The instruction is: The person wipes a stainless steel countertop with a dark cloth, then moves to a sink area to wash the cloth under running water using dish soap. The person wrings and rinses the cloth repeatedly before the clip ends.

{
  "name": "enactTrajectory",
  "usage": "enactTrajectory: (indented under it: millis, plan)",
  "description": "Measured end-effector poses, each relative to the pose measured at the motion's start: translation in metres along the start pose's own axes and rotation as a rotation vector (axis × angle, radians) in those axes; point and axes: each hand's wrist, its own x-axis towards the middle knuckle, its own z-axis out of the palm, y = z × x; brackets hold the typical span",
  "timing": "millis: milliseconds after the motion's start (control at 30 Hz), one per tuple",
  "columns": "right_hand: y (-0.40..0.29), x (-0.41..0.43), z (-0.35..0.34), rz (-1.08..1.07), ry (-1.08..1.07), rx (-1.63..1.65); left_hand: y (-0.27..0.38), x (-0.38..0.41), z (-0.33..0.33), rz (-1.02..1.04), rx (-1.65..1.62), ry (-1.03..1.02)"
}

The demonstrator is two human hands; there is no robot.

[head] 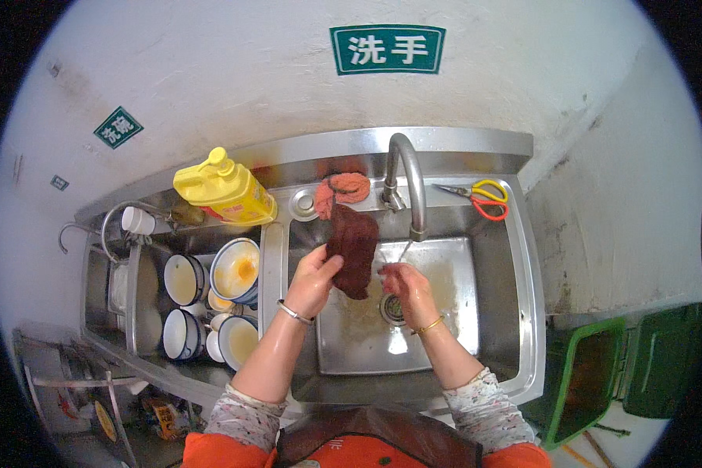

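Note:
My left hand (314,285) grips a dark red cloth (354,251) over the left side of the stainless steel sink basin (456,310). Beneath the faucet (418,193), from which a thin stream of water runs, is my right hand (408,292). Its fingers are partly curled and reddish at the tips; whether they hold something small cannot be told. The sink drain (391,308) lies between my hands, partly hidden by the right one. A coral-coloured towel (351,186) rests on the back ledge, just behind the dark cloth.
Scissors (485,199) with red and yellow handles lie right of the faucet. A yellow pump jug (234,196) stands left, beside a round metal strainer (304,205). Several enamel bowls (182,281) fill the left basin. A green bin (588,374) stands at lower right.

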Motion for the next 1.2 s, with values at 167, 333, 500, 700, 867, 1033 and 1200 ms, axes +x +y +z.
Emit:
enactTrajectory:
  millis: [167,333,500,700,867,1033,1200]
  plan:
    - [-0.023,0.005,0.035,-0.158,-0.15,-0.461,0.023,-0.006,0.007,0.183,0.523,0.042]
    - [-0.027,0.0,0.047,-0.248,-0.04,-0.292,0.051,-0.004,-0.006,0.336,0.808,0.268]
    - [-0.012,-0.01,0.05,-0.228,0.064,-0.268,0.061,-0.011,-0.013,0.318,0.444,0.176]
    - [0.022,-0.03,0.071,-0.23,0.219,-0.149,0.073,-0.034,0.017,0.233,0.699,-0.033]
    - [0.013,-0.048,0.114,-0.038,-0.449,0.294,0.081,-0.065,0.049,0.591,0.993,-0.471]
    - [-0.05,-0.021,0.18,-1.103,-0.438,-1.536,0.157,-0.038,0.001,0.765,0.896,-0.006]
    - [-0.061,0.01,0.245,-1.465,-0.46,-1.289,0.244,0.046,-0.061,0.837,1.575,0.159]
